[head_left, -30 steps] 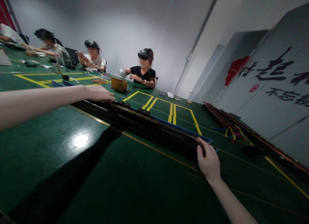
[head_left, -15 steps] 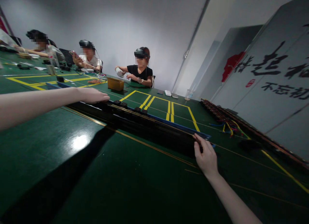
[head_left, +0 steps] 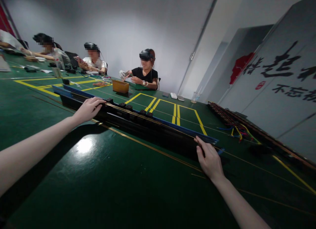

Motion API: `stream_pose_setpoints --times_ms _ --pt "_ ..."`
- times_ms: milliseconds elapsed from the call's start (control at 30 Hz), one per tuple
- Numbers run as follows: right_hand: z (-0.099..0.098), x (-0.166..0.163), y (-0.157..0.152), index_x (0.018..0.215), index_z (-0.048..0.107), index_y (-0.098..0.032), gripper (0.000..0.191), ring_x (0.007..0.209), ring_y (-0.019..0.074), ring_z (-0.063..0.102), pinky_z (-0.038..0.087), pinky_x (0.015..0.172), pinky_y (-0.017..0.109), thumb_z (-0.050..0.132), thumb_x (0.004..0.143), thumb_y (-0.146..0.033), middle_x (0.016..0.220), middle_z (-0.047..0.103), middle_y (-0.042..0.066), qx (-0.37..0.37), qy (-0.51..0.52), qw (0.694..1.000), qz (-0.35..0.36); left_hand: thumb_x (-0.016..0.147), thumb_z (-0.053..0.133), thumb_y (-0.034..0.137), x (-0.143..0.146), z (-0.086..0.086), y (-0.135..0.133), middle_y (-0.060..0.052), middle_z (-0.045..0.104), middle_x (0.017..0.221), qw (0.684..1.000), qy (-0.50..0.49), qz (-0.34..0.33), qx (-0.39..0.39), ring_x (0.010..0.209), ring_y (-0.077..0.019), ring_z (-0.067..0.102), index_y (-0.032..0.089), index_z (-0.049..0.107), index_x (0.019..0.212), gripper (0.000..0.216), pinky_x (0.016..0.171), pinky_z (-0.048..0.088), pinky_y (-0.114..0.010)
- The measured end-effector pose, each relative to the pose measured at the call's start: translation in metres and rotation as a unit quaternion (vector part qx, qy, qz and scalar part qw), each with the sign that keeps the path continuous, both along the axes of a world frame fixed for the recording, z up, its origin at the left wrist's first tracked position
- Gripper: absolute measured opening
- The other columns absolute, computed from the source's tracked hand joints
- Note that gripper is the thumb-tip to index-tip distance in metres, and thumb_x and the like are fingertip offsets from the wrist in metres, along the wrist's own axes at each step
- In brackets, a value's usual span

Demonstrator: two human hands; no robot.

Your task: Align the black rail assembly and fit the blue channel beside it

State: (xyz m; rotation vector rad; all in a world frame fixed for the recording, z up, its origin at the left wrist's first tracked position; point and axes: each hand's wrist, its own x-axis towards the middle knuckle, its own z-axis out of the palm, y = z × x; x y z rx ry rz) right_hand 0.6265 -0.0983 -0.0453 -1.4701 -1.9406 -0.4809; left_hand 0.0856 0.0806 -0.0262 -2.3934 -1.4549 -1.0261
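A long black channel-shaped piece (head_left: 138, 127) with blue edges lies slantwise across the green table, with several small black blocks (head_left: 125, 106) along its top. Thin gold-coloured rods (head_left: 158, 123) run over it between my two hands. My left hand (head_left: 87, 109) is at the channel's left part, fingers together and closed at the rods' left end. Near the right end, my right hand (head_left: 209, 158) pinches the rods' other end with thumb and index finger. More thin gold rods (head_left: 148, 145) lie on the table along the channel's near side.
Yellow tape rectangles (head_left: 175, 112) mark the table beyond the channel. A brown box (head_left: 120, 87) stands farther back, before a seated person in black (head_left: 145, 74). Other people sit at the far left. Dark strips with coloured wires (head_left: 237, 133) lie at the right edge.
My left hand has drawn back toward me and lower, its fingers now bent down at the rods. My right hand stays nearly in place. The view has shifted slightly.
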Motion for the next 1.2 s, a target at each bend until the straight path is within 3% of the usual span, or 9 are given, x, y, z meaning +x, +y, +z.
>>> stream_pose_setpoints --times_ms 167,400,667,1200 --pt "0.000 0.000 -0.003 0.128 0.055 -0.017 0.038 0.095 0.0227 0.063 0.050 0.086 0.039 0.039 0.098 -0.033 0.104 0.067 0.009 0.010 0.018 1.000 -0.003 0.083 0.034 0.042 0.009 -0.014 -0.005 -0.007 0.050 0.132 0.999 -0.027 0.034 0.025 0.129 -0.0234 0.040 0.031 0.048 0.133 0.053 0.108 0.030 -0.049" --pt "0.006 -0.003 -0.009 0.108 0.062 -0.019 0.029 0.097 0.0254 0.059 0.049 0.085 0.043 0.040 0.094 -0.033 0.105 0.059 0.011 0.065 0.069 0.993 -0.074 0.082 0.035 0.040 0.010 -0.015 -0.007 -0.006 0.050 0.131 0.998 -0.036 0.052 0.029 0.129 -0.0253 0.040 0.037 0.045 0.135 0.055 0.109 0.027 -0.051" --pt "0.002 0.002 -0.007 0.114 0.058 -0.020 0.030 0.102 0.0254 0.059 0.048 0.091 0.046 0.040 0.096 -0.035 0.113 0.060 0.011 0.032 0.092 0.992 -0.078 0.095 0.029 0.036 0.010 -0.021 -0.003 -0.010 0.050 0.131 0.991 -0.004 0.101 0.084 0.125 -0.0263 0.042 0.023 0.054 0.125 0.041 0.107 0.029 -0.045" --pt "-0.001 0.004 -0.005 0.128 0.051 -0.020 0.038 0.119 0.0267 0.053 0.041 0.105 0.050 0.038 0.098 -0.037 0.126 0.056 0.013 0.016 0.041 0.999 -0.017 0.097 0.030 0.035 0.008 -0.021 0.000 -0.009 0.056 0.123 0.988 0.013 0.123 0.092 0.119 -0.0253 0.045 0.021 0.052 0.125 0.038 0.104 0.030 -0.040"
